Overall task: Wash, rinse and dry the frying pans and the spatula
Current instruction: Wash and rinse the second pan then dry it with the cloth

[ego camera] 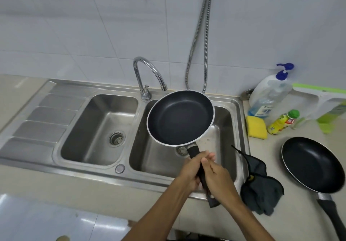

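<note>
I hold a small black frying pan (180, 117) above the right basin of the steel sink (241, 128), its inside facing up. Both hands are wrapped around its black handle: my left hand (189, 169) on the left side, my right hand (218, 177) on the right. A second, larger black frying pan (312, 164) lies on the counter at the right, its handle pointing toward the near right corner. A dark grey cloth (260, 188) lies crumpled on the sink's right rim and the counter. No spatula is in view.
A curved chrome tap (148, 74) stands between the two basins with no water running. A yellow sponge (256, 126), a clear pump soap bottle (269, 95) and a small yellow bottle (282, 123) sit behind the right counter. A metal hose (202, 35) hangs on the wall.
</note>
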Available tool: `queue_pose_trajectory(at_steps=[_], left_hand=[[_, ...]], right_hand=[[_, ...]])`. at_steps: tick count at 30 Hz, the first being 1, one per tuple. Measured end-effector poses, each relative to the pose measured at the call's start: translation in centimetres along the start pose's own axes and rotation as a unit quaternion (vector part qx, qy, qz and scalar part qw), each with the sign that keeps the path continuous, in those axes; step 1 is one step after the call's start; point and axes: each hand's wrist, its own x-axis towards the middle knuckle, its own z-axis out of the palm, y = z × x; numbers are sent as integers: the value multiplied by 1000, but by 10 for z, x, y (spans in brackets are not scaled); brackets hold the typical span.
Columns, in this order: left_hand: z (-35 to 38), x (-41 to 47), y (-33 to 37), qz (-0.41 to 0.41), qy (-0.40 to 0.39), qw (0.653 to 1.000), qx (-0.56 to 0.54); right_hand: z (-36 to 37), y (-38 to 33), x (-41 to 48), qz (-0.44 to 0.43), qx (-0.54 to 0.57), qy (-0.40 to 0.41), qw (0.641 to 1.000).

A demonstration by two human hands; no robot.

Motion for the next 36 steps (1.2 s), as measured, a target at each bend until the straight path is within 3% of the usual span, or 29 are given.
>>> queue_pose_trajectory(at_steps=[4,8,11,14,16,20,23,26,29,31,33,36], left_hand=[[-12,2,-11,14,-2,1000,-8],[-41,-2,-25,18,42,998,30],[-63,-3,-35,27,18,998,44],[-72,-5,-39,33,-16,998,47],[-72,-10,-39,36,-21,997,64],[-70,-22,-32,40,-19,993,111],[-71,-32,-27,38,-24,989,142],[-73,-42,-27,53,-18,983,176],[-71,-50,-25,60,-21,976,207],[-69,-56,-23,63,-29,971,228],[-67,-62,-18,63,-35,967,246],[-64,-68,-15,55,-36,958,280]], right_hand=[[-39,23,11,-19,-3,26,999],[-84,72,16,-122,-130,143,974],[-101,120,21,-188,-249,149,938],[-93,173,20,-139,-387,113,905],[-81,202,13,-89,-406,95,904],[-77,220,11,-155,-277,152,936],[-82,188,17,-61,8,225,972],[-87,117,26,-51,178,265,946],[-80,38,35,-155,210,193,946],[-66,0,42,-225,147,115,956],[-44,-21,53,-263,-29,5,964],[0,-33,66,-244,-267,-162,918]])
